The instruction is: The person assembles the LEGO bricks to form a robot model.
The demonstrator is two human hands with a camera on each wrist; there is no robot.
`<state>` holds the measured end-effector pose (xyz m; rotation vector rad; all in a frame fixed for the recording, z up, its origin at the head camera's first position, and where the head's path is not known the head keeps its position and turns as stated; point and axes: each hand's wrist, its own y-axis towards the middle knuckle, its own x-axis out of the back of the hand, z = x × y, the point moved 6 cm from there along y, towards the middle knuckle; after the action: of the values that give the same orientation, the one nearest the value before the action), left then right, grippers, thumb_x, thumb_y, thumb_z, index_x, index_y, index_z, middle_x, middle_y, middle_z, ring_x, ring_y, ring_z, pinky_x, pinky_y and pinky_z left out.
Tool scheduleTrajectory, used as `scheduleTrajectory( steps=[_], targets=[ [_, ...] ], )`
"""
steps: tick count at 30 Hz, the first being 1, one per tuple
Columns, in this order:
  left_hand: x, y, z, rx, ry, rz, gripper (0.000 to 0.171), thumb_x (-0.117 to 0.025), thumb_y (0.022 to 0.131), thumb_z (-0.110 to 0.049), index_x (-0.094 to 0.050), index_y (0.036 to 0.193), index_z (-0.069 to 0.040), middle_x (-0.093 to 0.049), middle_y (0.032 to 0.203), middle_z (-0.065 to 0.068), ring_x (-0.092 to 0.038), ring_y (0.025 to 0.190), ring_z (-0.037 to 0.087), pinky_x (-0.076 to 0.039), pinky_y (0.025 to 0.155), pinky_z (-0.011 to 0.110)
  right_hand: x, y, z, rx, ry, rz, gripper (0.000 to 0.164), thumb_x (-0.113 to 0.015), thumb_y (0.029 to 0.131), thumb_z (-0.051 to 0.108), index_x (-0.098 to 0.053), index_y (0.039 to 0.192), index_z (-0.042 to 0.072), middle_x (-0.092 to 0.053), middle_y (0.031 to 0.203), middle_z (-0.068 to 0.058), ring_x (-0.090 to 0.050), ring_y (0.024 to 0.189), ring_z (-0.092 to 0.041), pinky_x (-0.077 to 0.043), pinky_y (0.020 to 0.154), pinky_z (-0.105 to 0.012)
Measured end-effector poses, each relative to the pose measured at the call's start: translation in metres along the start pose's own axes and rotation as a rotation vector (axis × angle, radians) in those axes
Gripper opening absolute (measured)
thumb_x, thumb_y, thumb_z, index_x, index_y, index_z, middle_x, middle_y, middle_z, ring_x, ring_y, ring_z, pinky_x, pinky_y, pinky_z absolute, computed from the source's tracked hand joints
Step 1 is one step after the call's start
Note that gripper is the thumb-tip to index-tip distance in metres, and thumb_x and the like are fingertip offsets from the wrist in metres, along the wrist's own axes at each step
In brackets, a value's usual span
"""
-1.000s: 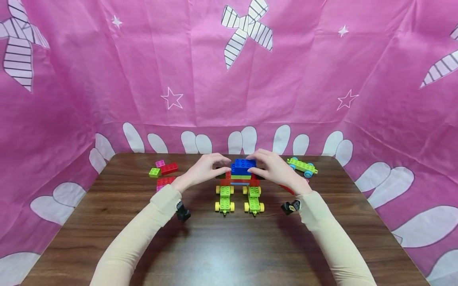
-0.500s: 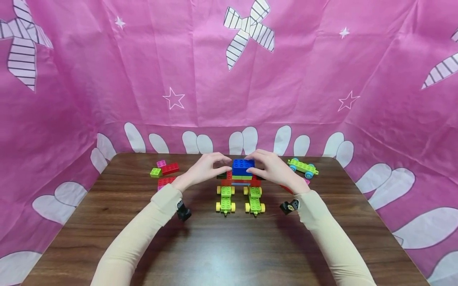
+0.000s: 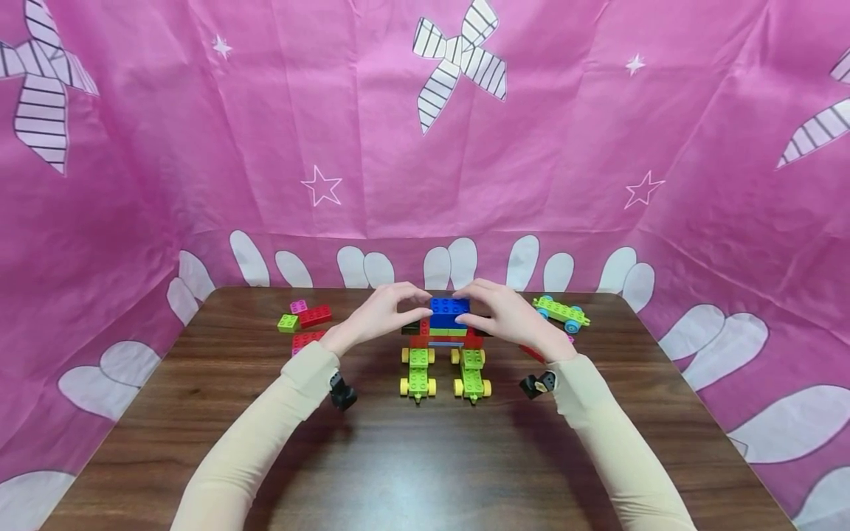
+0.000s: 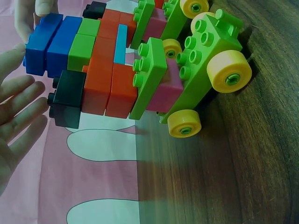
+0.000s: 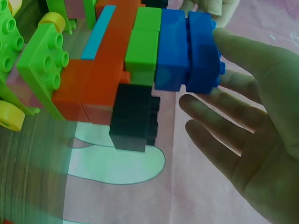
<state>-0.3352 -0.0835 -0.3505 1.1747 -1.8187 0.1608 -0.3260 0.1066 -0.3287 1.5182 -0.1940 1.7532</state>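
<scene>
"What does each hand have?"
"The left hand (image 3: 378, 317) pinches one end of the top brick (image 4: 44, 44), a blue one; the right hand (image 3: 508, 317) pinches the other; the remaining fingers spread loosely."
"And the brick's place?"
"In the grip, between the hands; a thin dark line parts it from the lower blue brick (image 4: 64, 46)."
"What else is under the grip?"
"Green bricks (image 4: 81, 53), then red bricks (image 4: 97, 81); one black brick (image 4: 69, 100) juts out below the left fingers, another black one (image 5: 132, 116) below the right; at the bottom, green bases (image 3: 417, 378) with yellow wheels (image 4: 229, 72) stand on the table (image 3: 425, 457)."
"Around it?"
"Left of the grip, a loose red brick (image 3: 315, 316) and pink brick (image 3: 299, 305); right of it, a car (image 3: 560, 312)."
</scene>
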Motion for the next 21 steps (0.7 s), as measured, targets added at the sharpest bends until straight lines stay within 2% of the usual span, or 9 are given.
scheduleTrajectory(
  steps=[7,12,21],
  targets=[
    [-0.0012,-0.0002,0.0006,-0.002,0.0,-0.002,0.032,-0.063,0.088,-0.04,-0.065,0.113,-0.022,-0.068,0.108,-0.007,-0.061,0.101,0.007,-0.051,0.091,0.031,0.004,-0.0045,-0.0041,-0.023,-0.001,-0.009,0.032,-0.063,0.089,0.034,-0.063,0.116,0.018,-0.065,0.107,0.002,-0.062,0.097,-0.01,-0.054,0.083,-0.033],
    [-0.0022,0.0002,-0.0001,-0.011,-0.003,-0.003,0.034,-0.062,0.088,-0.04,-0.065,0.114,-0.018,-0.068,0.107,-0.006,-0.062,0.1,0.007,-0.051,0.09,0.032,0.0027,-0.0038,-0.0038,-0.026,0.003,-0.003,0.032,-0.062,0.089,0.033,-0.064,0.115,0.016,-0.067,0.105,0.0,-0.063,0.094,-0.01,-0.054,0.082,-0.032],
    [-0.0016,0.0031,-0.0027,-0.029,-0.001,-0.016,0.033,-0.064,0.088,-0.035,-0.065,0.114,-0.015,-0.068,0.104,-0.006,-0.06,0.096,0.007,-0.051,0.087,0.03,0.0025,-0.0038,-0.0043,-0.028,0.028,-0.001,0.029,-0.062,0.089,0.031,-0.064,0.114,0.017,-0.066,0.101,0.003,-0.062,0.091,-0.007,-0.054,0.079,-0.028]
  ],
)
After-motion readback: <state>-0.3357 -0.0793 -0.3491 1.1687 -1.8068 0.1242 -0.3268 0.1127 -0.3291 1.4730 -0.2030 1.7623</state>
